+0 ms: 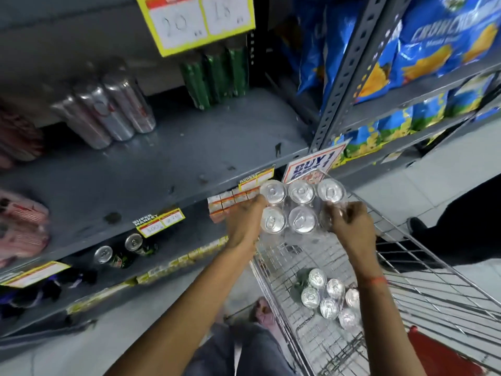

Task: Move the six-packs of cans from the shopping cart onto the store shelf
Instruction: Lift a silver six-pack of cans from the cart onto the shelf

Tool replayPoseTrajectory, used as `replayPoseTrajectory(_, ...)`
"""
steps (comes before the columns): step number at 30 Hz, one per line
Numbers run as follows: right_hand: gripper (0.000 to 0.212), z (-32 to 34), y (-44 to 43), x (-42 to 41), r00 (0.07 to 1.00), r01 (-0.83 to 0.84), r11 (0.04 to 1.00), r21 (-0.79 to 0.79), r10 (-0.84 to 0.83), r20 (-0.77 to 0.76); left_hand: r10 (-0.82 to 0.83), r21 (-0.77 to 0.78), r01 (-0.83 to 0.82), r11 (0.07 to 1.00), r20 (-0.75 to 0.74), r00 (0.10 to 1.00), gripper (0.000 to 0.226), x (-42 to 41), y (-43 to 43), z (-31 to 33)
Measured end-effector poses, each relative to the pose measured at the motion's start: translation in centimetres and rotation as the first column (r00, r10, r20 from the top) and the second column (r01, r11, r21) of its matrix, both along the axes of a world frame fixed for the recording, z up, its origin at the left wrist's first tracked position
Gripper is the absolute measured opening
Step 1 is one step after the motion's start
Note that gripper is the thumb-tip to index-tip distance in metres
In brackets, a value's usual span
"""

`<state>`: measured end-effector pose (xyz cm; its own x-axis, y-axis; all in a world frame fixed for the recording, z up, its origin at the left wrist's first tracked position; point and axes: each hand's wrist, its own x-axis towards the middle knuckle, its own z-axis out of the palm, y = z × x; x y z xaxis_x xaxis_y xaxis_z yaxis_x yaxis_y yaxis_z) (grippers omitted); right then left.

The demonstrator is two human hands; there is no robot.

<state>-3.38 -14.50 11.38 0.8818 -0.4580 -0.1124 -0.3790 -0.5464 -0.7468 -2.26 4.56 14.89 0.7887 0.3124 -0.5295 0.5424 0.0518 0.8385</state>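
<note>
A six-pack of silver-topped cans [299, 206] hangs in the air above the wire shopping cart [423, 283], close to the front edge of the grey shelf [168, 169]. My left hand [245, 222] grips its left side and my right hand [349, 222] grips its right side. Another six-pack of cans [329, 298] lies on the cart's floor below. On the shelf, a pack of silver cans [108, 112] and a pack of green cans [214, 74] stand toward the back.
Pink wrapped packs [21, 226] sit at the shelf's left end. Price tags [160, 222] line the shelf edge, and a "BUY 1" sign [314, 165] sticks out by the upright. Blue snack bags [433, 44] fill the right-hand shelves. Another person's dark shoe [418, 226] is past the cart.
</note>
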Motion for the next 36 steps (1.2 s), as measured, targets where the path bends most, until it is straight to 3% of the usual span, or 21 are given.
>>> replayPoseTrajectory(5, 0.036, 7.4, 4.2, 1.7, 0.981, -0.053, 0.999, 0.01, 0.051, 0.185, 0.048, -0.082, -0.036, 0.996, 0.15, 0.987, 0.028, -0.4, 5.0, 7.2)
replayPoseTrajectory(9, 0.036, 10.5, 9.2, 3.7, 0.936, -0.196, 0.98, 0.04, 0.175, 0.305, 0.129, -0.069, -0.114, 0.991, 0.29, 0.948, 0.005, -1.2, 10.4, 9.9)
replayPoseTrajectory(11, 0.034, 11.2, 12.3, 4.9, 0.912, -0.284, 0.956, 0.074, 0.246, 0.327, 0.207, -0.083, -0.19, 0.978, 0.319, 0.925, 0.013, -1.5, 13.1, 10.4)
replayPoseTrajectory(19, 0.037, 11.4, 23.8, 9.9, 0.811, -0.57, 0.817, 0.089, 0.543, 0.217, 0.435, -0.118, -0.42, 0.9, 0.311, 0.845, 0.012, -2.2, 22.4, 9.3)
replayPoseTrajectory(23, 0.031, 11.1, 28.3, 11.1, 0.789, -0.612, 0.764, 0.203, 0.572, 0.226, 0.511, -0.145, -0.491, 0.859, 0.302, 0.805, 0.019, -2.1, 25.2, 8.4)
replayPoseTrajectory(31, 0.048, 9.8, 33.2, 13.1, 0.756, -0.654, 0.739, 0.163, 0.633, 0.163, 0.564, -0.142, -0.547, 0.825, 0.269, 0.781, 0.028, -1.2, 28.8, 6.5)
replayPoseTrajectory(34, 0.035, 9.0, 33.9, 13.6, 0.771, -0.637, 0.754, 0.163, 0.618, 0.157, 0.532, -0.082, -0.532, 0.843, 0.275, 0.801, 0.025, -0.9, 29.5, 6.2)
replayPoseTrajectory(36, 0.024, 8.6, 33.8, 13.5, 0.773, -0.634, 0.745, 0.208, 0.611, 0.169, 0.464, 0.08, -0.513, 0.854, 0.325, 0.824, 0.022, -1.2, 29.1, 6.0)
